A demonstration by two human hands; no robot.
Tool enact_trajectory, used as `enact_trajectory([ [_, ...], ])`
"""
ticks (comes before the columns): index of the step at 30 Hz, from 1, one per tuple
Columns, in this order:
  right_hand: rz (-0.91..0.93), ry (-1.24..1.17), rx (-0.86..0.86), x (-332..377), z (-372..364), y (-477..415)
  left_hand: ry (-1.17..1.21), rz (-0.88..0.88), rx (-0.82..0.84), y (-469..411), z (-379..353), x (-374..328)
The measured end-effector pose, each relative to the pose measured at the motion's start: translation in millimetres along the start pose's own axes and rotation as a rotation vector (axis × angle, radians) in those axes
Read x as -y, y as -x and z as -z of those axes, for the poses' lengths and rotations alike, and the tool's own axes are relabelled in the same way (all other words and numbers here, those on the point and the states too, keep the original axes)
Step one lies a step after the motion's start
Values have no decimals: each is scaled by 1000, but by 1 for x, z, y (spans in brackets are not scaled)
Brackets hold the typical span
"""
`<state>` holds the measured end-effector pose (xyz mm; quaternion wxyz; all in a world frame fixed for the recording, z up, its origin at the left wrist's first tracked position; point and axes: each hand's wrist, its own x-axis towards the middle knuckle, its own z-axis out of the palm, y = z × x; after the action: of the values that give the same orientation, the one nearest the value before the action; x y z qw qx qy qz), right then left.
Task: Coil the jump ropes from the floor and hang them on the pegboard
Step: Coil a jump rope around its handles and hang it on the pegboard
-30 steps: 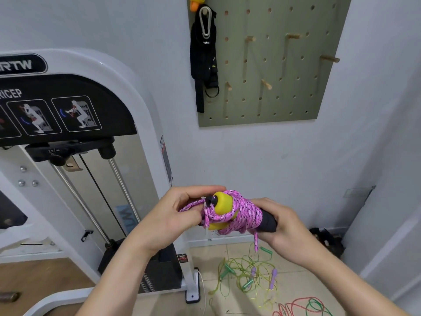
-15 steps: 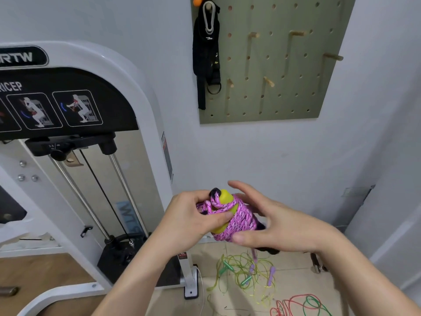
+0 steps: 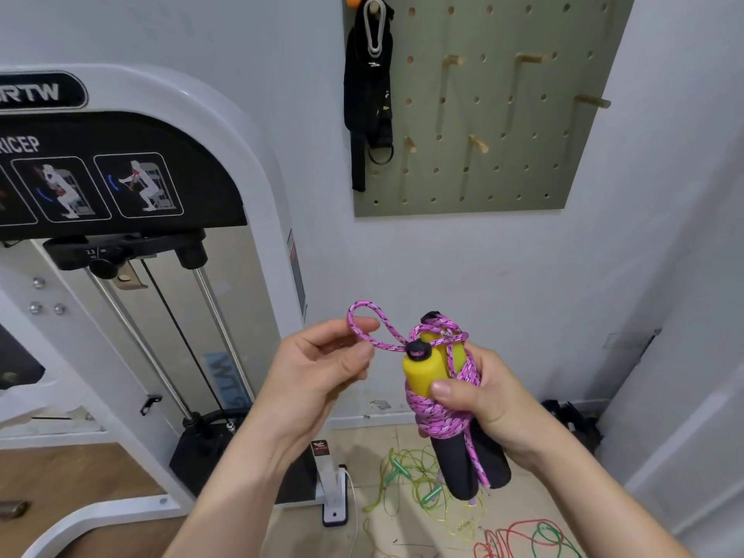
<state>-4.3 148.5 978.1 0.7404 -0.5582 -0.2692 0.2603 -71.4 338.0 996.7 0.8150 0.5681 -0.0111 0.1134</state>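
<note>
rope [image 3: 443,400]: soft, light, wrapped round handles | right hand [image 3: 483,400]: grips bundle | left hand [image 3: 322,368]: pinches loop [image 3: 364,328] (hang by it)

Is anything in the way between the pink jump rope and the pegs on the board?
Nothing visible. The pink jump rope in the right hand is below the pegboard, only bare wall between. Several wooden pegs are free; a black strap fills the top-left one.

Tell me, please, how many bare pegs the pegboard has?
5 bare pegs: upper left, upper middle, right edge, lower left, lower middle. Others may lie above the frame.
</note>
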Motion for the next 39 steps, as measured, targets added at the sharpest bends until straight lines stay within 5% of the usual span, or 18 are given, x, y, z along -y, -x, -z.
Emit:
enact_trajectory([
  [4, -45, -148, 64, -3, -3, 1, 76, 1, 202, 1, -5, 3],
  [12, -74, -304, 256, -7, -4, 3, 71, -99, 324, -9, -7, -12],
  [18, -68, -517, 488, -12, -11, 3, 305, -90, 606, -16, -4, -14],
  [28, -58, -511, 470, -10, -6, 1, -1, -101, 159, -5, -20, -20],
  [33, -12, -300, 354, 0, -2, 3, -465, -190, 105, 9, -24, -27],
  [39, -5, -152, 341, 15, -9, 3, -687, -257, 145, 13, -22, -26],
])
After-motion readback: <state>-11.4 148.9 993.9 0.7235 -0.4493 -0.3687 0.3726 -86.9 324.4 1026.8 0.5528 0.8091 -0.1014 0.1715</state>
